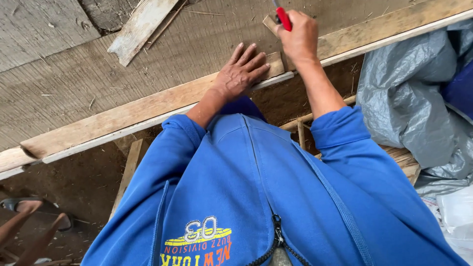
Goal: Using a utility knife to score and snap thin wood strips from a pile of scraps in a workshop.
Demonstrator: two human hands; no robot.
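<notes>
The left hand (240, 74) lies spread and flat on the long plank (148, 106) near its cut end, while the right hand (298, 37) is closed around a red-handled tool (283, 18) just beyond, seemingly marking or cutting wood.

A bright blue zip jacket (276, 197) with yellow and orange print; a red tool handle (283, 18); pale tan wooden planks (123, 116); a grey plastic sheet (409, 93); dark brown dirt floor (84, 180).
</notes>
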